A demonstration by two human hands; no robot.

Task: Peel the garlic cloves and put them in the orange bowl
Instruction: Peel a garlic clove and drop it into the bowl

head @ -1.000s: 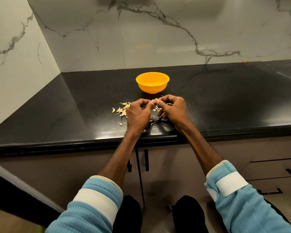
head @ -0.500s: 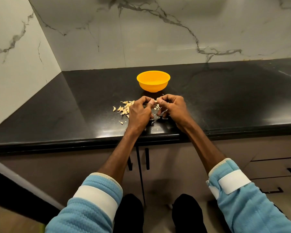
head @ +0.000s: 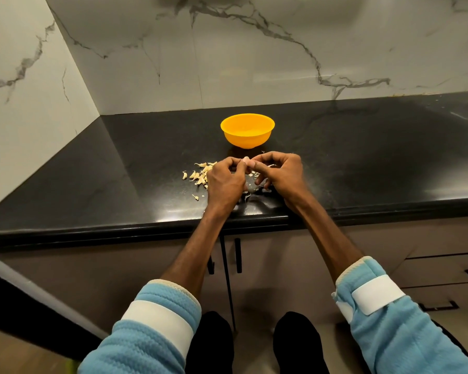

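Pale clove [head: 246,159] pinched between the fingertips of both hands, raised just above the black desk [head: 119,184] and just in front of the orange bowl [head: 247,130]. Curled left hand [head: 224,182] with thumb and forefinger on the clove; curled right hand [head: 281,176] meeting it from the other side. Peeling step in hand, by the look of it; how much skin remains too small to tell. Next, probably: strip off whatever husk is left, then a short reach forward to drop the clove over the near rim. More cloves [head: 200,175] scattered on the desk just beside the left hand, on its left; papery scraps [head: 254,174] on the desk below the hands. Bowl's contents not clear from this angle.
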